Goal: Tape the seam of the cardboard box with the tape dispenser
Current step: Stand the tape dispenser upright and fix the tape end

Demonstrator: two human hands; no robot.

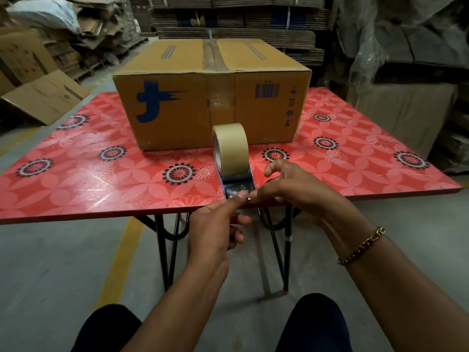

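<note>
A closed brown cardboard box (177, 107) with blue print stands at the back of the red flowered table (88, 179); clear tape runs along its top seam (212, 53) and down the front face. A blue tape dispenser (237, 182) with a beige tape roll (232, 147) sits at the table's near edge. My left hand (215, 229) holds the dispenser's near end from below, thumb on top. My right hand (289, 186) pinches at the dispenser's front end with thumb and forefinger; whether tape lies between them is hard to tell.
Stacks of flattened cardboard (236, 19) fill the back. Loose boxes (43, 97) lie at the left, plastic-wrapped piles (406, 47) at the right. Black folding table legs (162, 250) stand on a grey floor with a yellow line (119, 262). My knees (314, 323) are below.
</note>
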